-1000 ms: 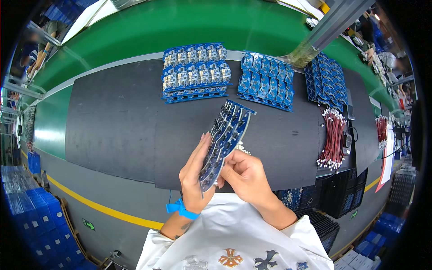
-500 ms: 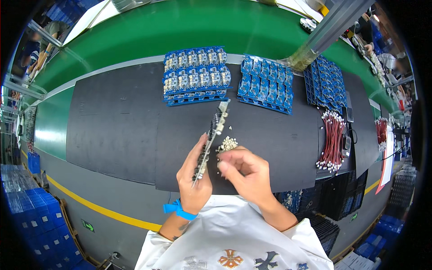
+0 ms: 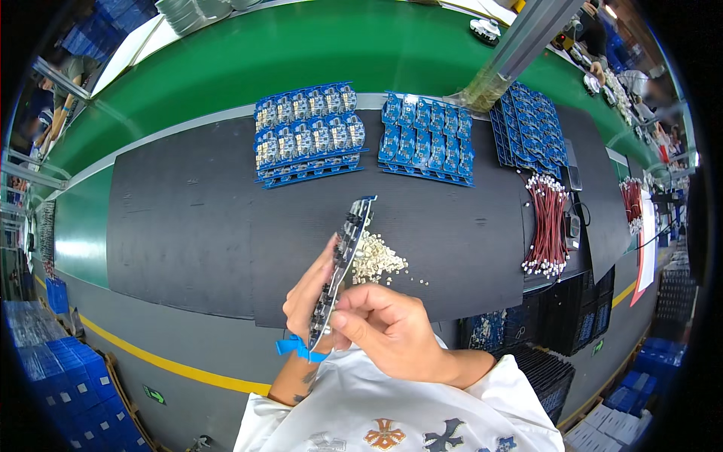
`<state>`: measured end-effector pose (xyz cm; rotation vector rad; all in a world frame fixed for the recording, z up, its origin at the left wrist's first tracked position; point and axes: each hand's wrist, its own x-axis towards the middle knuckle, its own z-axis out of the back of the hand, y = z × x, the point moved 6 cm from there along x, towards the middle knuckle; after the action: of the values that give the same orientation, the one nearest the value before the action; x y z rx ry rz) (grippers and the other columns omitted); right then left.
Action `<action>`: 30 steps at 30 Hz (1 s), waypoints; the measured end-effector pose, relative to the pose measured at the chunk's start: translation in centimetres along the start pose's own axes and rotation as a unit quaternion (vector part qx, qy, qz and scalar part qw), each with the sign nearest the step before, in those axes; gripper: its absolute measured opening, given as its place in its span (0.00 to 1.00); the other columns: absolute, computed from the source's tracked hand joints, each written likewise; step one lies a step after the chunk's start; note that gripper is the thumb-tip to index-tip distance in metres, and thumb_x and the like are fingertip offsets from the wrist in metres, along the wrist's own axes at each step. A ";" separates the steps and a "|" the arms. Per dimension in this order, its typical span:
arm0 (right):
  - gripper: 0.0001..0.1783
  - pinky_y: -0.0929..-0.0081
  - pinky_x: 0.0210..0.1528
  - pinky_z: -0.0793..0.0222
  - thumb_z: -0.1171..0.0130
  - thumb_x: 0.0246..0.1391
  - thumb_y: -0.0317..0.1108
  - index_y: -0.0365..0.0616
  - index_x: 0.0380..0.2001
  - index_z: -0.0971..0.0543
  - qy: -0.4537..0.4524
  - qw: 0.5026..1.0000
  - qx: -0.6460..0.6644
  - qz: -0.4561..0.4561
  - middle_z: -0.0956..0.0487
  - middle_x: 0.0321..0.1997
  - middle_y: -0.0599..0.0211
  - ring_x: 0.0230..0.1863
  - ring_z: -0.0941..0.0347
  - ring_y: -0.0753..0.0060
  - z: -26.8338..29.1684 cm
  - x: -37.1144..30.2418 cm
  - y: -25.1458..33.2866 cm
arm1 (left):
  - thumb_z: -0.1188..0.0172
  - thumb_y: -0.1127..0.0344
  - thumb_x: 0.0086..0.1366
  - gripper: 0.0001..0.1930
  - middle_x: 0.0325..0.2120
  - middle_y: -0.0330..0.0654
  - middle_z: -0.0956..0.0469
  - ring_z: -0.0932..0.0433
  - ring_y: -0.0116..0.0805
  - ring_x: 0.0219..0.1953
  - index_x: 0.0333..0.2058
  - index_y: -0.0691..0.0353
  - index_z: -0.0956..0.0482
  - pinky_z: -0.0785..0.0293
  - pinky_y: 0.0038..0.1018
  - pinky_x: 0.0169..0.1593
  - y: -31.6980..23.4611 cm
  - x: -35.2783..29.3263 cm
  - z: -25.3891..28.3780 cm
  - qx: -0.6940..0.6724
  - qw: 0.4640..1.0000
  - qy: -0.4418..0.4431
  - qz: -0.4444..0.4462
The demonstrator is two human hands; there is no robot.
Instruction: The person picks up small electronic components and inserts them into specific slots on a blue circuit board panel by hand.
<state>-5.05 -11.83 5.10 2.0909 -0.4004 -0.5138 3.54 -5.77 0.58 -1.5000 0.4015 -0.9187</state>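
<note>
My left hand (image 3: 303, 303) grips a blue circuit board panel (image 3: 340, 264) from its left side, near its lower end. The panel stands on edge, tilted, with dark components along its left face. The thumb and forefinger of my right hand (image 3: 395, 331) are pinched together against the panel's right face, close to its near end. Whatever lies between those fingertips is hidden. Just beyond my right hand, a loose pile of small cream-coloured connectors (image 3: 380, 260) is spread on the black mat (image 3: 196, 226).
Stacked blue circuit board panels stand along the mat's far side, at left (image 3: 309, 139), middle (image 3: 425, 143) and right (image 3: 531, 132). A bundle of red wires with white ends (image 3: 546, 226) lies at the right. A metal post (image 3: 512, 56) rises behind. Beyond runs a green surface (image 3: 301, 56).
My right hand has moved from beside the pile to the panel's near end. The panel has come lower and tilted, uncovering more of the connector pile. The whole view has shifted slightly.
</note>
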 end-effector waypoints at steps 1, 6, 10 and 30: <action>0.06 0.84 0.29 0.31 0.50 0.54 0.24 0.31 0.34 0.30 -0.010 1.000 -0.012 -0.025 0.26 0.28 0.65 0.27 0.29 0.81 0.1 0.0 -0.2 | 0.43 0.64 0.57 0.20 0.42 0.60 0.28 0.28 0.51 0.47 0.44 0.74 0.32 0.34 0.35 0.51 -1.1 0.1 0.2 0.046 0.990 -0.062 -0.115; 0.07 0.85 0.29 0.31 0.48 0.53 0.26 0.32 0.34 0.29 0.004 0.995 -0.026 -0.092 0.25 0.25 0.65 0.27 0.28 0.81 2.3 0.3 -0.9 | 0.47 0.73 0.59 0.16 0.40 0.50 0.28 0.27 0.36 0.41 0.44 0.74 0.34 0.32 0.28 0.46 1.2 -0.4 2.7 -0.001 0.957 -0.282 0.071; 0.07 0.86 0.27 0.33 0.44 0.51 0.29 0.36 0.32 0.25 -0.116 0.972 -0.204 -0.030 0.23 0.25 0.68 0.25 0.29 0.84 7.5 1.9 -4.1 | 0.45 0.79 0.55 0.19 0.40 0.50 0.29 0.28 0.36 0.42 0.47 0.72 0.36 0.31 0.31 0.47 1.7 -0.4 2.7 -0.210 0.932 -0.281 0.087; 0.09 0.86 0.22 0.35 0.45 0.52 0.30 0.32 0.29 0.27 -0.191 0.950 -0.245 -0.003 0.26 0.19 0.69 0.20 0.31 0.84 8.8 2.9 -4.2 | 0.42 0.79 0.54 0.09 0.34 0.50 0.23 0.23 0.36 0.36 0.35 0.71 0.28 0.28 0.27 0.41 0.9 -2.2 2.3 -0.009 0.972 -0.229 0.041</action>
<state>-6.63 -17.22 -3.41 1.5107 -0.4349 -0.9255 4.14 -2.84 -0.74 -1.6434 0.1318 -0.4806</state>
